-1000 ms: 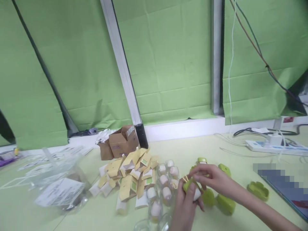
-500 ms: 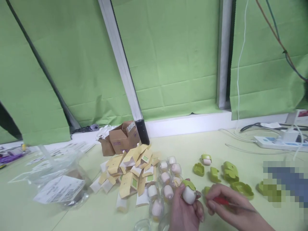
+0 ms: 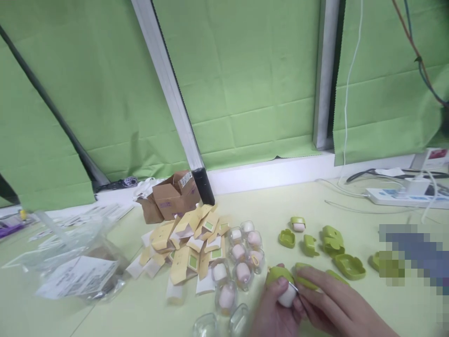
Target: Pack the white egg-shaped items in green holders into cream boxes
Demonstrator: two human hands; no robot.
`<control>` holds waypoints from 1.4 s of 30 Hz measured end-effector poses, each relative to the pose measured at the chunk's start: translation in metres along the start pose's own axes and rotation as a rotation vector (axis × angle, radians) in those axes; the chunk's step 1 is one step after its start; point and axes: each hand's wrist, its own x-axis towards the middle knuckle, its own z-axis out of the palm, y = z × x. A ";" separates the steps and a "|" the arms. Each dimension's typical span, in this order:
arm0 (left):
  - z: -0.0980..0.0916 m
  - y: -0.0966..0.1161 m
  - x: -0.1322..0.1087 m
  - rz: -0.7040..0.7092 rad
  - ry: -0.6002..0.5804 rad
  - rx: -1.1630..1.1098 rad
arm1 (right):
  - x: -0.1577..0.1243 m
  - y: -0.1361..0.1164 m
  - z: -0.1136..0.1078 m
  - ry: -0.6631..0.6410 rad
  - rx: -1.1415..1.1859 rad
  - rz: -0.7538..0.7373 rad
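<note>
My left hand is closed around a small white rounded case topped with a green cover, its thumb on the cover's edge. In my right hand is a thin metal tool; its bright tip lies against the white case just below the cover. The fingers hide the tool's handle, which showed red before. Behind the right fingers lies a green shell piece. Several pink and white rounded cases in clear shells, one of them a pink case, stand to the left of my hands.
Folded yellow cartons lie in a heap left of centre, before a brown cardboard box. More green pieces sit at right. Clear plastic bags lie far left. A power strip is at the back right.
My right hand has moved left to meet the left hand, turning the tool so its metal end touches the white case. The left thumb has shifted onto the green cover. The view has shifted slightly.
</note>
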 end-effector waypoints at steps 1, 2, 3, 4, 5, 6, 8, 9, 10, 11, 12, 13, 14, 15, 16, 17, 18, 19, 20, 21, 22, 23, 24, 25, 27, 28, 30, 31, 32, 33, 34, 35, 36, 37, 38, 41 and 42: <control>0.001 0.000 -0.001 -0.012 0.002 -0.004 | 0.001 0.000 -0.003 -0.020 -0.004 0.004; 0.002 0.000 -0.002 -0.019 0.006 -0.005 | 0.002 0.000 -0.005 -0.044 0.002 -0.009; 0.002 0.001 -0.003 -0.024 0.013 -0.003 | 0.004 0.000 -0.007 -0.068 0.015 -0.038; 0.003 0.001 -0.004 -0.025 0.019 0.000 | 0.005 0.000 -0.008 -0.087 0.031 -0.071; 0.004 0.001 -0.004 -0.019 0.025 0.002 | 0.005 0.001 -0.008 -0.103 0.044 -0.100; 0.004 0.001 -0.005 -0.013 0.024 0.005 | 0.005 0.002 -0.009 -0.116 0.058 -0.115; 0.004 0.001 -0.005 -0.018 0.005 0.021 | 0.006 0.002 -0.010 -0.140 0.093 -0.087; 0.004 0.001 -0.005 -0.029 -0.004 0.026 | 0.006 0.001 -0.011 -0.144 0.116 -0.054; 0.004 0.001 -0.006 -0.045 -0.008 0.029 | 0.007 0.000 -0.013 -0.142 0.143 -0.023; 0.004 0.001 -0.006 -0.059 -0.007 0.028 | 0.008 -0.001 -0.015 -0.137 0.171 -0.005; 0.003 0.001 -0.007 -0.067 -0.001 0.025 | 0.008 -0.001 -0.017 -0.132 0.197 0.002; 0.003 0.000 -0.007 -0.069 0.003 0.026 | 0.009 -0.002 -0.019 -0.127 0.219 0.000; 0.002 0.000 -0.008 -0.071 0.001 0.036 | 0.009 -0.002 -0.020 -0.123 0.235 -0.006; 0.002 0.000 -0.008 -0.073 -0.006 0.054 | 0.008 -0.002 -0.020 -0.121 0.245 -0.007; 0.002 0.000 -0.008 -0.074 -0.020 0.075 | 0.007 -0.001 -0.019 -0.120 0.251 -0.005; 0.002 0.000 -0.008 -0.072 -0.038 0.092 | 0.006 0.000 -0.017 -0.121 0.254 0.003; 0.002 0.000 -0.008 -0.069 -0.057 0.101 | 0.004 0.001 -0.015 -0.124 0.255 0.018; 0.002 0.000 -0.007 -0.064 -0.081 0.105 | 0.003 0.001 -0.012 -0.134 0.261 0.035; 0.002 0.001 -0.007 -0.054 -0.107 0.106 | 0.002 0.002 -0.011 -0.145 0.272 0.055; 0.002 0.002 -0.007 -0.035 -0.137 0.113 | 0.001 0.002 -0.010 -0.148 0.294 0.077; 0.001 0.003 -0.007 -0.011 -0.166 0.133 | 0.001 0.002 -0.010 -0.145 0.326 0.110; 0.001 0.005 -0.007 0.014 -0.192 0.177 | 0.002 0.002 -0.012 -0.134 0.367 0.159; -0.001 0.007 -0.009 0.037 -0.214 0.245 | 0.003 0.002 -0.015 -0.109 0.419 0.221; -0.002 0.008 -0.011 0.065 -0.227 0.332 | 0.005 0.002 -0.018 -0.057 0.473 0.297; -0.007 0.011 -0.016 0.117 -0.217 0.538 | 0.011 0.001 -0.025 0.084 0.552 0.468; -0.009 0.012 -0.019 0.139 -0.197 0.649 | 0.014 0.000 -0.027 0.129 0.566 0.537; -0.013 0.010 -0.025 0.182 -0.160 0.846 | 0.020 -0.004 -0.028 0.099 0.568 0.584; -0.015 0.008 -0.028 0.194 -0.149 0.927 | 0.023 -0.006 -0.026 0.014 0.572 0.567; -0.016 0.006 -0.031 0.209 -0.140 0.986 | 0.025 -0.009 -0.024 -0.077 0.584 0.536; -0.017 0.005 -0.034 0.234 -0.133 1.025 | 0.026 -0.012 -0.021 -0.139 0.607 0.505; -0.018 0.004 -0.037 0.264 -0.122 1.046 | 0.027 -0.014 -0.018 -0.161 0.637 0.487; -0.020 0.005 -0.041 0.299 -0.102 1.061 | 0.027 -0.015 -0.015 -0.153 0.670 0.488; -0.022 0.007 -0.045 0.337 -0.072 1.080 | 0.026 -0.015 -0.012 -0.122 0.701 0.511; -0.025 0.011 -0.049 0.380 -0.033 1.108 | 0.025 -0.014 -0.010 -0.083 0.727 0.550; -0.030 0.016 -0.055 0.432 0.019 1.142 | 0.023 -0.012 -0.009 -0.051 0.752 0.594; -0.047 0.034 -0.070 0.700 0.238 1.238 | 0.019 -0.003 -0.007 -0.008 0.789 0.721; -0.054 0.038 -0.073 0.801 0.303 1.269 | 0.018 0.000 -0.008 0.004 0.794 0.745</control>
